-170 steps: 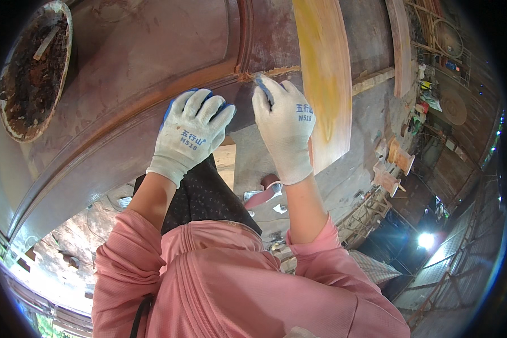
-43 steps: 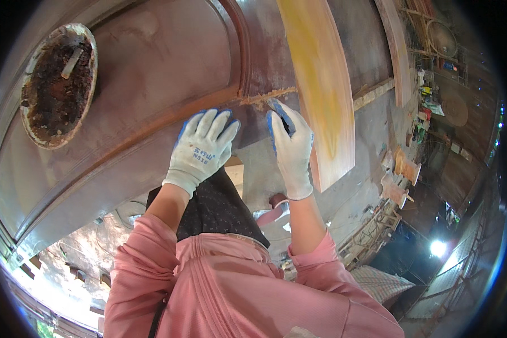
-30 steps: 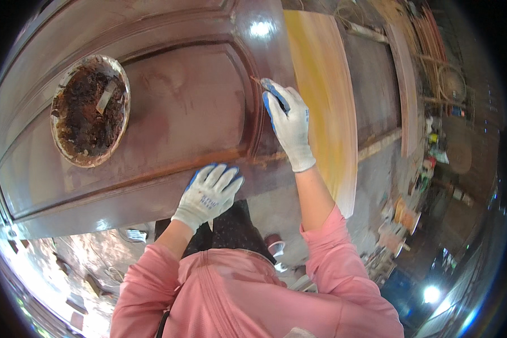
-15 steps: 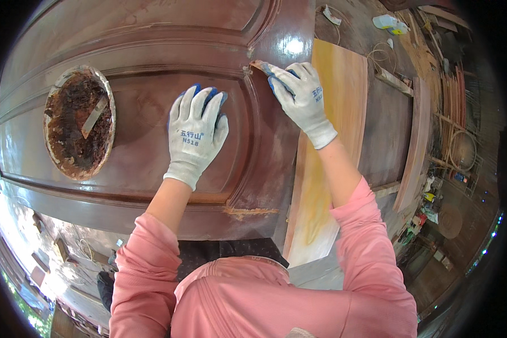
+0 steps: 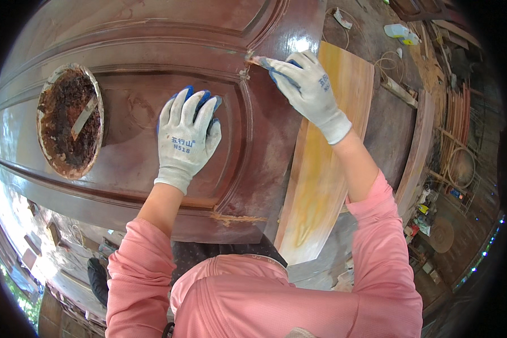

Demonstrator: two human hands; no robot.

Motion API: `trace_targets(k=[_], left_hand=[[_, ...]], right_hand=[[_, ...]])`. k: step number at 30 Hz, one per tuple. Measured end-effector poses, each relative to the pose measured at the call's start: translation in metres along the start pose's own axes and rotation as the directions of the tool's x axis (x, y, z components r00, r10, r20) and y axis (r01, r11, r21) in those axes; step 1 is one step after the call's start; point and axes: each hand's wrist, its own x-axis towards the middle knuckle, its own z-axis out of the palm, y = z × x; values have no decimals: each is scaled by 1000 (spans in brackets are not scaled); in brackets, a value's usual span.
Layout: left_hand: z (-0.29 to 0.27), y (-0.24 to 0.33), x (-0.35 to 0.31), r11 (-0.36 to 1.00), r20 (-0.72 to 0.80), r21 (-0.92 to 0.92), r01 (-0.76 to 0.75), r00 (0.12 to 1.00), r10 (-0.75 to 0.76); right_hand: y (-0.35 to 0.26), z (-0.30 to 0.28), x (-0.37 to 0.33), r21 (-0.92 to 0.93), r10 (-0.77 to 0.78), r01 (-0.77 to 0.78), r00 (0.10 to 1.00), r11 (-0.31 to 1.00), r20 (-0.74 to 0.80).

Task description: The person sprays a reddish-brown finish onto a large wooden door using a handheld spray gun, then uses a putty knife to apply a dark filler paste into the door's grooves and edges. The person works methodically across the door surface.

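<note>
A dark red-brown panelled wooden door [image 5: 265,169] lies flat before me. My left hand [image 5: 188,135], in a white glove with blue fingertips, rests on its recessed panel with fingers spread and nothing seen in them. My right hand [image 5: 307,87], gloved alike, pinches a small flat piece [image 5: 258,60] smeared reddish-brown; its exact kind is not clear. That piece touches the moulding corner, where pale filler marks show. At the left on the door stands a round bowl [image 5: 99,132] caked with dark brown paste, with a flat putty blade [image 5: 84,117] lying in it.
Beside the door's right edge lies a pale board with yellow streaks [image 5: 315,186]. Further right are a narrow plank [image 5: 416,149], a white and yellow container [image 5: 401,34] and stacked strips of wood [image 5: 459,115]. A rough filled streak [image 5: 239,218] marks the door's near edge.
My right hand has shifted slightly, and the piece in it now points more to the left at the moulding corner. My left hand stays on the panel. The whole view has moved a little.
</note>
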Motion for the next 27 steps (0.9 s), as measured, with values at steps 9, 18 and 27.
trace_targets(k=[9, 18, 27], left_hand=[[-2, 0, 0, 1000, 5, 2, 2, 1000, -2], [-2, 0, 0, 1000, 20, 3, 4, 1000, -4], [-4, 0, 0, 1000, 28, 1, 12, 1000, -12]], right_hand=[[-4, 0, -3, -10, 19, -19, 999, 1000, -34], [-26, 7, -3, 90, 231, -219, 959, 972, -165], [-58, -5, 14, 638, 781, -714, 561, 288, 275]])
